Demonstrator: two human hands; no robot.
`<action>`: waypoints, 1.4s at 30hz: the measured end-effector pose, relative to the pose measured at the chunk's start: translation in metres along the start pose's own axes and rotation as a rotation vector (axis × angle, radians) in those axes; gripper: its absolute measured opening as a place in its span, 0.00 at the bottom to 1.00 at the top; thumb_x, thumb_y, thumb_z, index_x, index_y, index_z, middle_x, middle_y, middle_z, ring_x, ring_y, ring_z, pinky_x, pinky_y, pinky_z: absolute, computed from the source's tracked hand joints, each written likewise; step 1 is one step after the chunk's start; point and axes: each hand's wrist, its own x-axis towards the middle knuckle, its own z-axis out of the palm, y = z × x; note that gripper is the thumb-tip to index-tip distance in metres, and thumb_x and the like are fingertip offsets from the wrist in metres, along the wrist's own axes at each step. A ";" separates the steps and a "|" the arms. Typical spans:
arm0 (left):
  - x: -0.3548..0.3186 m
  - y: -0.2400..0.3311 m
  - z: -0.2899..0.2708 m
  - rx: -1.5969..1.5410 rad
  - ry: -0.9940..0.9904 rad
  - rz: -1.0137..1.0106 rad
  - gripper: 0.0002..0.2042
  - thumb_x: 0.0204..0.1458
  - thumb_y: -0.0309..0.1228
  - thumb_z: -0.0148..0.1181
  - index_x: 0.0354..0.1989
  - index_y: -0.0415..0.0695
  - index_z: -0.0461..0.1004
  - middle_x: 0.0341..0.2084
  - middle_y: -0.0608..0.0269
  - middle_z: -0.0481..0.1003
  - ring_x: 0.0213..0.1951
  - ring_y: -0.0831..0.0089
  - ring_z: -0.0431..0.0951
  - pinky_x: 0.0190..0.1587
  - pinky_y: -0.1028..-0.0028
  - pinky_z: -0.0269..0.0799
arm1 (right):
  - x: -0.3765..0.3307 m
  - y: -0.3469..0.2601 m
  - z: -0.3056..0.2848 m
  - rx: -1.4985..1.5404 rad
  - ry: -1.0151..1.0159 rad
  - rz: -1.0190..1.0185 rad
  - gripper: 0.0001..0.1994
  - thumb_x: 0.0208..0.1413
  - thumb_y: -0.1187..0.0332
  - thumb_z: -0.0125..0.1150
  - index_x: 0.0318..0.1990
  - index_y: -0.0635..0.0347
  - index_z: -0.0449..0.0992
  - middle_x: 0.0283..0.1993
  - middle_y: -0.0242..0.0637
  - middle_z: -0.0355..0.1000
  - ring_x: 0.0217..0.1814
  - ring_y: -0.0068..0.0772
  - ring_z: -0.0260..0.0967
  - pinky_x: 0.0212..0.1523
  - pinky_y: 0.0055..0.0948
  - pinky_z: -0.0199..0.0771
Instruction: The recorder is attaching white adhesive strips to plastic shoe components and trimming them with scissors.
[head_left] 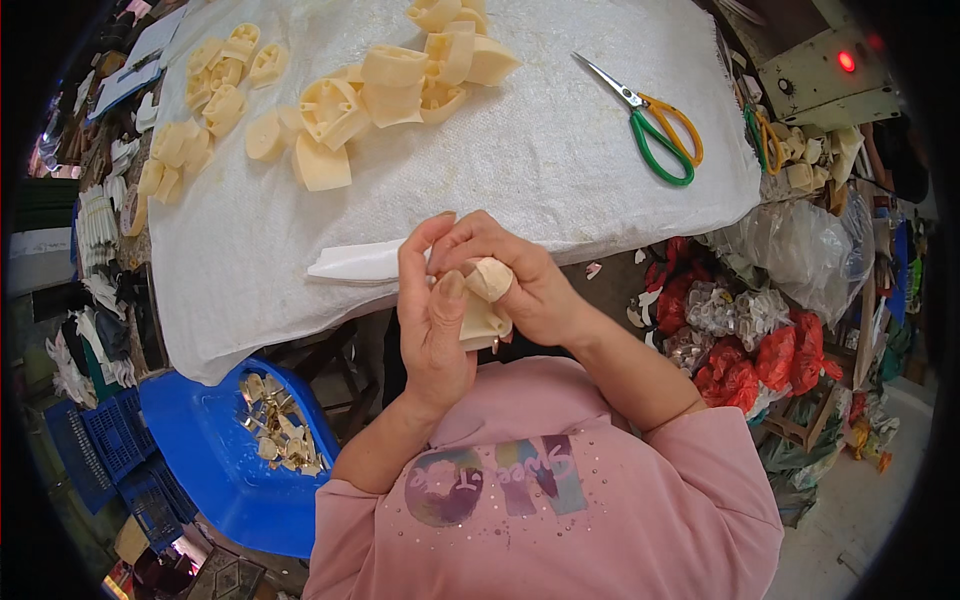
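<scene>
In this cluttered workroom, the white-covered tabletop (560, 170) carries moulded cream pieces (335, 110) and scissors (640, 103), with a blue container (200, 470) below left. At the near edge, my left grip (432, 330) and right grip (540, 290) are closed around one cream part (482, 328); the step appears to be hand-working it, and the next move calls for steady two-sided support.

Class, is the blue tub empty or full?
Neither: small pieces lie in the blue tub, leaving much of its inside bare.
</scene>
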 end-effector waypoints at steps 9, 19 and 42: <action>0.002 -0.007 0.003 -0.010 0.203 0.134 0.19 0.61 0.36 0.39 0.56 0.37 0.59 0.44 0.58 0.67 0.41 0.76 0.70 0.45 0.76 0.67 | -0.010 -0.005 0.016 -0.209 0.086 -0.024 0.18 0.63 0.64 0.40 0.59 0.56 0.61 0.57 0.43 0.63 0.59 0.43 0.58 0.57 0.37 0.53; 0.010 -0.002 -0.007 -0.327 0.198 0.059 0.12 0.61 0.39 0.39 0.43 0.44 0.63 0.38 0.63 0.67 0.42 0.74 0.69 0.47 0.71 0.67 | -0.008 -0.002 0.017 0.293 0.006 0.079 0.20 0.64 0.62 0.39 0.62 0.56 0.59 0.63 0.44 0.52 0.67 0.39 0.47 0.65 0.35 0.49; -0.002 -0.004 -0.014 -0.117 0.055 0.015 0.31 0.49 0.29 0.47 0.63 0.45 0.46 0.49 0.54 0.63 0.51 0.67 0.68 0.54 0.67 0.67 | -0.004 -0.010 0.008 0.076 0.022 0.111 0.23 0.61 0.62 0.48 0.62 0.60 0.59 0.53 0.38 0.59 0.54 0.30 0.60 0.55 0.27 0.59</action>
